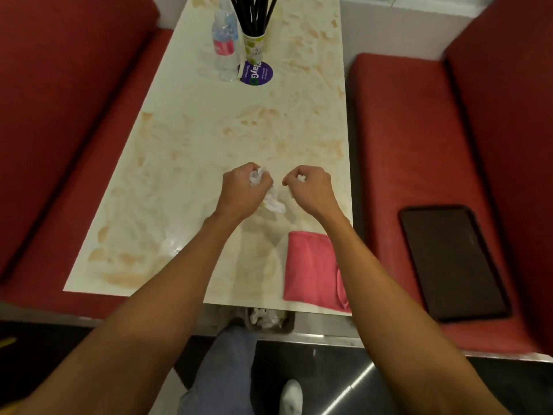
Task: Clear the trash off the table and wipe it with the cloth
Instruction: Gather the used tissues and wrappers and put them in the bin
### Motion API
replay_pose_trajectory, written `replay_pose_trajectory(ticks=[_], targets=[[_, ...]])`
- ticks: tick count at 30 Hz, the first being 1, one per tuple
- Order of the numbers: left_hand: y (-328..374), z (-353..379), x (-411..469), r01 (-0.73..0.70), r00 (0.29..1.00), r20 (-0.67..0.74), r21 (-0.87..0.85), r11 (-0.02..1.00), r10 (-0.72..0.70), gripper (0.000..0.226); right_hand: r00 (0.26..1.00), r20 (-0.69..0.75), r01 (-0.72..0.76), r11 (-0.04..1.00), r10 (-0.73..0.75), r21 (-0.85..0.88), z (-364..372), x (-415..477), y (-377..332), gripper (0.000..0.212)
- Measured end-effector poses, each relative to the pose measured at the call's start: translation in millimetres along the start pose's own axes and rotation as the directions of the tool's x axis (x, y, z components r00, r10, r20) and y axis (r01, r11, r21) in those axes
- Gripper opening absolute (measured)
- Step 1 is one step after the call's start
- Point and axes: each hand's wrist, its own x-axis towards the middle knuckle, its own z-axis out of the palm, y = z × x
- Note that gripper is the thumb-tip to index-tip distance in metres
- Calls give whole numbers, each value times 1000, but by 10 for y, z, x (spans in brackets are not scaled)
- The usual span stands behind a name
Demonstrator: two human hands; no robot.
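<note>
My left hand (244, 190) grips a crumpled white tissue (270, 202) over the middle of the stained cream table (185, 163); part of the tissue hangs out below the fist. Close beside it, my right hand (311, 185) curls round a small white scrap of paper (300, 177). A folded pink cloth (312, 269) lies flat near the table's front right corner, partly under my right forearm. Below the front edge a small bin (269, 320) holds white crumpled paper.
At the far end stand a clear plastic bottle (225, 44), a paper cup of black straws (253, 44) and a round purple sticker (257, 74). Red bench seats flank both sides; a dark tray (452, 262) lies on the right one.
</note>
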Motion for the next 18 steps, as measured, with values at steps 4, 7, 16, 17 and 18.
replay_pose_trajectory(ticks=[4,7,16,17,18], targets=[[-4,53,-640,20,998,-52,3,1000,-20,22,997,-1,71,997,-71,27,34,-562,135,20],[21,47,-1107,18,996,-91,-14,1000,-20,23,995,9,98,994,-98,41,40,-943,233,20],[-186,-67,-2245,87,990,-110,8,996,-85,25,989,17,143,985,-145,92,246,-2006,552,19],[-228,-76,-2345,95,989,-113,-3,995,-95,26,990,11,142,985,-144,93,292,-2099,605,19],[-274,-78,-2440,106,987,-115,-22,994,-107,28,990,6,141,986,-142,87,338,-2186,656,20]])
